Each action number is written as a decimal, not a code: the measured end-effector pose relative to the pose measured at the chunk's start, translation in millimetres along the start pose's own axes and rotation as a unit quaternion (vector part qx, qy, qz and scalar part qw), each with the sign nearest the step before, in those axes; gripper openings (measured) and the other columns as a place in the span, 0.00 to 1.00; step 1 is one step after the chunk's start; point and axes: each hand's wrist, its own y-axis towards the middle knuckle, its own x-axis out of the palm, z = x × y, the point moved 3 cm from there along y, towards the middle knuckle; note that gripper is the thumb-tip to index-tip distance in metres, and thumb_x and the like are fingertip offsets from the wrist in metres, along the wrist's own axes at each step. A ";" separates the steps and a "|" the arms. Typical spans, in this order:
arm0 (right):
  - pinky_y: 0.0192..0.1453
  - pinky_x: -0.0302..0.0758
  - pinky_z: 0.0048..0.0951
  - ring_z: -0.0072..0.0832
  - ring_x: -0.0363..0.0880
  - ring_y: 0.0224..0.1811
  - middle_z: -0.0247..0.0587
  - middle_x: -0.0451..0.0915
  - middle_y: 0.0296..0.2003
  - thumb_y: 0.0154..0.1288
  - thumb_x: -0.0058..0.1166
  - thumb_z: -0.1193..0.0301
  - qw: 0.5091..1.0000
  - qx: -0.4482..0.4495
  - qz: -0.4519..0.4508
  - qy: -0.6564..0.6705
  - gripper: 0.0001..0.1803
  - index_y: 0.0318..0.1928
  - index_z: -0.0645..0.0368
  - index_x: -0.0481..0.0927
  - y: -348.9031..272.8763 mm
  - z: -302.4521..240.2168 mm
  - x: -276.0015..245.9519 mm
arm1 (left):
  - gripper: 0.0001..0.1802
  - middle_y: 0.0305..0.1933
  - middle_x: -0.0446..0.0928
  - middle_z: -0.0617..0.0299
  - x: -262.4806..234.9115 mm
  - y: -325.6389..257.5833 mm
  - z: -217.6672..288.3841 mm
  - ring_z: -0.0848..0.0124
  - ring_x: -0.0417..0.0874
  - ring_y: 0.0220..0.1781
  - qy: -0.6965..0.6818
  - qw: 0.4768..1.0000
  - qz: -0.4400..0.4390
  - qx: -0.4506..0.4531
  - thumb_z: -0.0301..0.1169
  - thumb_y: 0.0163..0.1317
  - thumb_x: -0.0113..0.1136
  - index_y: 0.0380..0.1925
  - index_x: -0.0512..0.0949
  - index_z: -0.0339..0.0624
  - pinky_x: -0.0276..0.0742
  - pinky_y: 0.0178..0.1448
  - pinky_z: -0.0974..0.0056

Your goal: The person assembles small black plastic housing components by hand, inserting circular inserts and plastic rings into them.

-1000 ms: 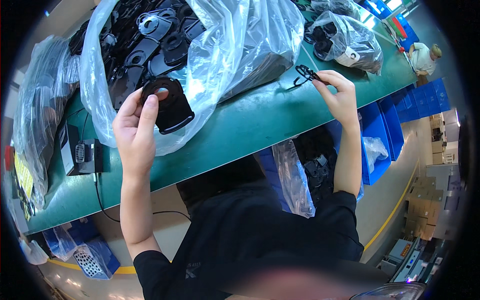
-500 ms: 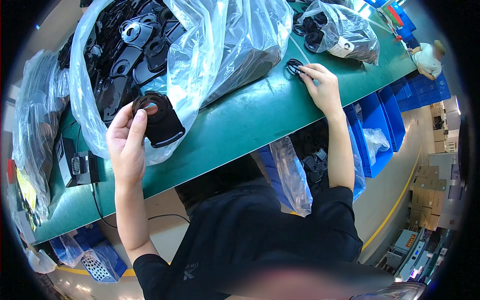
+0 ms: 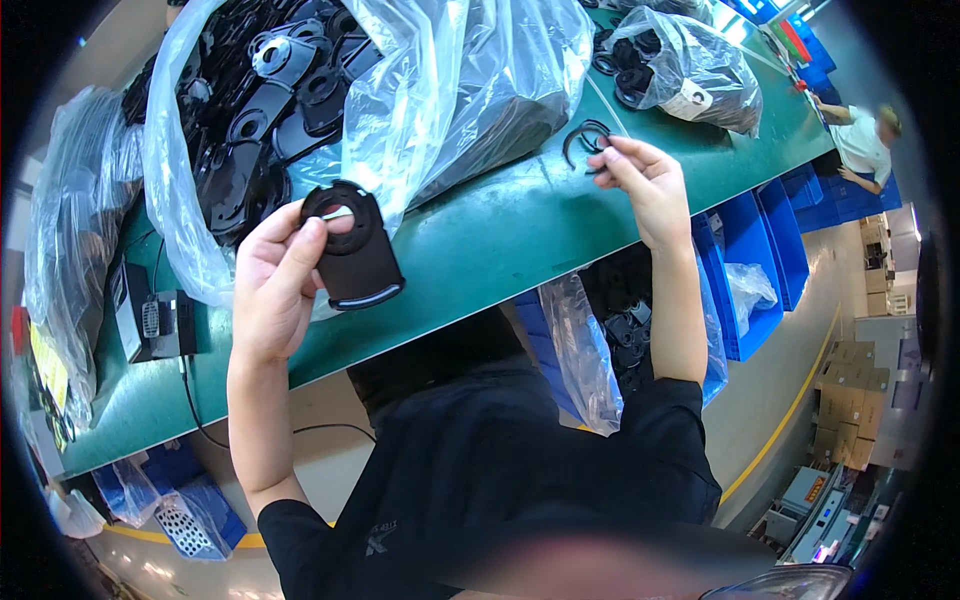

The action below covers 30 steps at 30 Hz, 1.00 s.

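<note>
Raised over the bench, my left hand (image 3: pixel 275 275) pinches a black plastic plate (image 3: pixel 360 262) by its round, ring-shaped end. The thumb lies across that ring, and a lighter spot shows through its hole. My right hand (image 3: pixel 645 185) is closed at the fingertips on thin black rings (image 3: pixel 570 148), which hang over the green bench. At least one of them looks like an open curve; how many there are I cannot tell. Behind my left hand, a large clear plastic bag (image 3: pixel 165 190) lies open, full of similar black plates (image 3: pixel 265 115).
A smaller clear bag (image 3: pixel 735 95) of round black parts lies at the far right of the green bench (image 3: pixel 520 235). A black corded device (image 3: pixel 165 325) stands at left. Below the edge are blue bins (image 3: pixel 745 330) and black parts (image 3: pixel 625 330). A co-worker (image 3: pixel 862 145) is at far right.
My left hand has moved slightly right with the black plate, which is turned more toward view. My right hand has shifted a little right and down, and the rings look more spread apart.
</note>
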 end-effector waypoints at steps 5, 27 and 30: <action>0.36 0.75 0.21 0.18 0.78 0.30 0.42 0.82 0.32 0.62 0.52 0.73 0.969 0.012 -0.158 -0.189 0.12 0.41 0.71 0.78 -10.5 2.1 30.5 | 0.16 0.40 0.80 0.59 6.4 -2.5 -2.9 0.79 0.80 0.37 -0.026 0.997 -0.058 -0.047 0.32 0.62 0.55 0.46 0.73 0.32 0.75 0.37 0.77; 0.52 0.70 0.33 0.42 0.74 0.45 0.50 0.77 0.43 0.43 0.66 0.71 0.875 -0.241 -0.160 -0.388 0.29 0.48 0.66 0.75 -34.0 -10.7 80.0 | 0.17 0.41 0.79 0.59 7.3 -2.3 -8.1 0.78 0.80 0.39 -0.046 0.995 -0.031 -0.079 0.32 0.62 0.55 0.48 0.73 0.31 0.76 0.42 0.74; 0.52 0.70 0.33 0.42 0.74 0.46 0.50 0.77 0.43 0.43 0.66 0.73 0.881 -0.255 -0.164 -0.364 0.28 0.49 0.66 0.75 -34.6 -12.3 82.3 | 0.18 0.41 0.79 0.59 10.4 -2.5 -6.1 0.79 0.80 0.38 -0.051 0.994 -0.033 -0.090 0.32 0.62 0.55 0.48 0.73 0.32 0.76 0.40 0.75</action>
